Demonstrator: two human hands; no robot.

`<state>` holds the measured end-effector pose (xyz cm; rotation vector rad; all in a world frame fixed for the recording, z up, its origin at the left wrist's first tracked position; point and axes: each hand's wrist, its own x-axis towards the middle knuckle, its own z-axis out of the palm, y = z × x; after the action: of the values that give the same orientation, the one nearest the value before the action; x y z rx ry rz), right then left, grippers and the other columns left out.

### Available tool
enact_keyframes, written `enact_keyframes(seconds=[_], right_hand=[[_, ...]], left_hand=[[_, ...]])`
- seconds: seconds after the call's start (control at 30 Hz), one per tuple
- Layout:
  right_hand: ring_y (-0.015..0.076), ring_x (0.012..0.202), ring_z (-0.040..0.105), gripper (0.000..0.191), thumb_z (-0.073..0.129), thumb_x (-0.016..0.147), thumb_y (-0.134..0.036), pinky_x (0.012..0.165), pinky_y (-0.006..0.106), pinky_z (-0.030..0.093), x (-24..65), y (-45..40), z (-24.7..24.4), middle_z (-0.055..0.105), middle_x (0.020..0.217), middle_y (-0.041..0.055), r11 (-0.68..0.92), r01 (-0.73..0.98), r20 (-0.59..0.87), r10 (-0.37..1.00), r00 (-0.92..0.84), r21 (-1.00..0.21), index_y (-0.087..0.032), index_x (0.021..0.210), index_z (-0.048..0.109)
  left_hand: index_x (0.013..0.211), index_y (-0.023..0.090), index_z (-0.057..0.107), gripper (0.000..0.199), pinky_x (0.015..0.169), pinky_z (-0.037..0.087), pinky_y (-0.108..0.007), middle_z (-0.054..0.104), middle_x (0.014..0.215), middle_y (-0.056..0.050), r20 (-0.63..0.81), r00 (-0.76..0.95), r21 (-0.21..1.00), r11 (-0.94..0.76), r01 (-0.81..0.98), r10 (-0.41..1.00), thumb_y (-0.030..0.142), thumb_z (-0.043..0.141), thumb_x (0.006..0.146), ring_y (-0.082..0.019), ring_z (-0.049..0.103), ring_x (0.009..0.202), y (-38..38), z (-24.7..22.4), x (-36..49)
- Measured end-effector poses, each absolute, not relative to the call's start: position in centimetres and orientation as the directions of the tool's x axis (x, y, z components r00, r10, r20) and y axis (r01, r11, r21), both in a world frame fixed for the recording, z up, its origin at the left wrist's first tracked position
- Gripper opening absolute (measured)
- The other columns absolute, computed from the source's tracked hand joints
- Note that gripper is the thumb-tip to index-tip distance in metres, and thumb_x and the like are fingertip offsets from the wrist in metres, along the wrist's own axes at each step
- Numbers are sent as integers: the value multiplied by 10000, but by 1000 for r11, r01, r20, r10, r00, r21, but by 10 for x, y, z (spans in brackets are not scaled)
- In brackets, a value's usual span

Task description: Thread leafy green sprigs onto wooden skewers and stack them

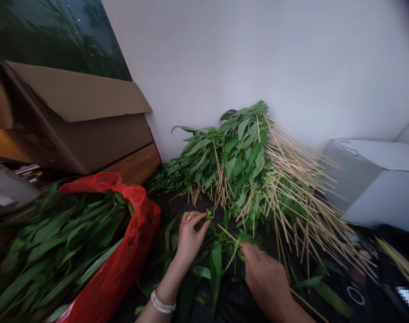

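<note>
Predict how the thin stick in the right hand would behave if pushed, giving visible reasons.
The stick would probably stay fairly stiff, since it runs straight out past the right hand without sagging. It is likely light, being so slender. A hard sideways push might bend or snap it, given how thin it looks.

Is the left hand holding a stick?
No, the right hand holds the stick, while the left hand has a green bit at its fingertips.

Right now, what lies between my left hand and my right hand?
In the head view, green leaves and a thin stick that the right hand holds.
</note>
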<state>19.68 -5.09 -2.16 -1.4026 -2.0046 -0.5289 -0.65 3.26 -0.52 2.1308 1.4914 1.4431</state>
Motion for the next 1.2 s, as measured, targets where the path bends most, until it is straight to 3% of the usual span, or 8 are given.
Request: enact_keyframes(seconds=[0.33, 0.47, 0.57, 0.7, 0.87, 1.1, 1.2], right_hand=[[137, 493, 603, 282, 327, 902, -36, 501, 265, 356, 196, -51, -22, 639, 661, -8, 358, 932, 681, 696, -229, -53, -203, 965, 546], [138, 500, 610, 282, 315, 917, -49, 497, 266, 352, 197, -51, -22, 634, 654, -8, 364, 930, 686, 690, -230, -54, -198, 976, 548], [135, 493, 607, 285, 307, 924, -54, 488, 267, 346, 197, -50, -22, 629, 649, -10, 368, 928, 691, 685, -231, -55, -198, 980, 546], [136, 506, 617, 295, 288, 935, -55, 494, 266, 354, 197, -50, -21, 631, 652, -10, 361, 931, 690, 686, -229, -49, -203, 965, 541], [139, 510, 621, 291, 281, 959, -78, 500, 267, 363, 197, -50, -22, 627, 655, -11, 359, 932, 684, 693, -229, -53, -199, 960, 546], [138, 508, 616, 289, 285, 970, -99, 503, 266, 364, 197, -50, -21, 627, 655, -12, 369, 927, 693, 686, -222, -68, -196, 967, 557], [139, 516, 618, 299, 280, 967, -95, 507, 267, 363, 197, -51, -20, 628, 657, -8, 372, 926, 693, 685, -225, -67, -192, 971, 563]], left_hand=[[873, 179, 701, 144, 856, 452, -342, 701, 910, -69, 502, 35, 776, -468, 423, 864, 310, 666, 824, -219, 624, 897, 26, 2, 0], [747, 183, 666, 148, 767, 450, -307, 671, 770, -33, 502, 10, 772, -453, 445, 865, 315, 732, 755, -200, 611, 777, 27, -2, 2], [709, 192, 648, 158, 750, 439, -300, 657, 721, -23, 515, 13, 746, -455, 487, 857, 308, 669, 813, -190, 597, 739, 26, -4, 2], [842, 208, 714, 161, 784, 429, -326, 704, 806, -52, 535, 42, 682, -461, 567, 844, 287, 579, 881, -217, 609, 803, 26, -7, 0], [1010, 237, 744, 204, 814, 428, -346, 713, 808, -56, 529, 69, 667, -466, 581, 846, 266, 599, 869, -220, 613, 787, 30, -9, -1], [949, 203, 700, 180, 839, 457, -294, 707, 954, -58, 437, -39, 832, -387, 397, 899, 312, 573, 883, -211, 637, 910, 23, -1, 0], [965, 200, 673, 190, 798, 485, -277, 722, 931, -53, 366, -23, 882, -339, 329, 930, 337, 565, 889, -205, 664, 860, 24, -5, 1]])
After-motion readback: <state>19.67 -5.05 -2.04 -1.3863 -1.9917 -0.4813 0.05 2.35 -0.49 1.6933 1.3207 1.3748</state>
